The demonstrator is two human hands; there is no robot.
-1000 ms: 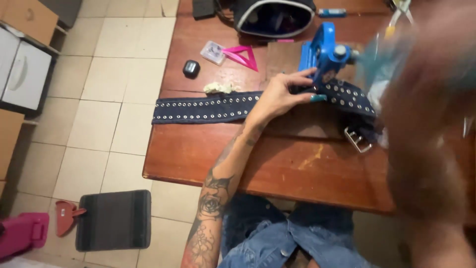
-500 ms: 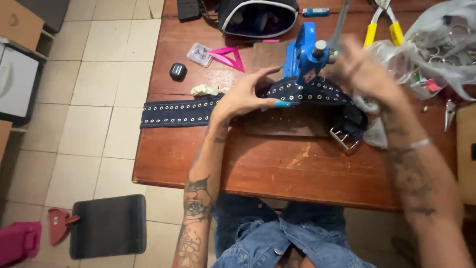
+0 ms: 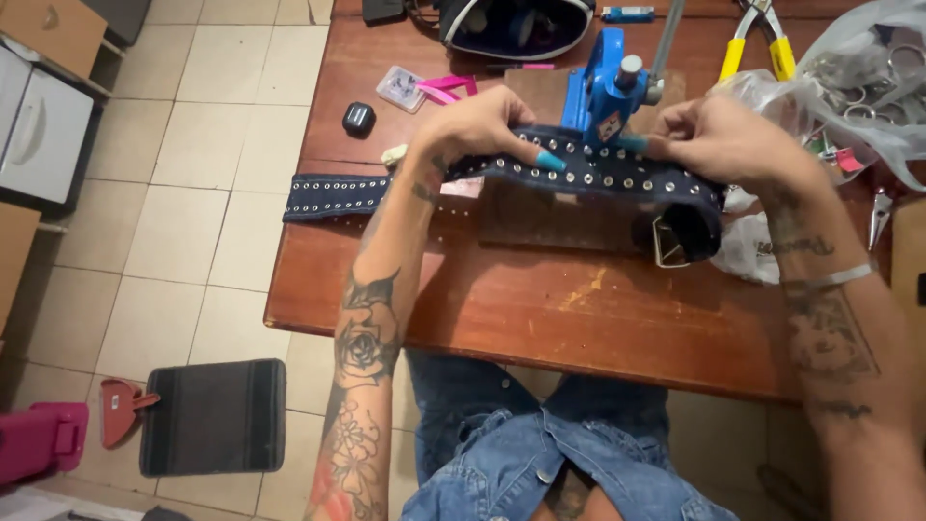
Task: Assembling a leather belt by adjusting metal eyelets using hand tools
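Clear bag (image 3: 873,58) holds metal rings (image 3: 868,92) (tangled) — hands on belt (image 3: 617,178).

one studded belt (image 3: 598,174), one blue press (image 3: 608,87), two hands (image 3: 477,125), one yellow-handled pliers (image 3: 757,43), one wooden table (image 3: 540,309)

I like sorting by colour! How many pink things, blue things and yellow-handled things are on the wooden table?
Pink: 1, the triangle ruler
Blue: 3, the press, the studded belt, the marker
Yellow-handled: 1, the pliers
Total: 5
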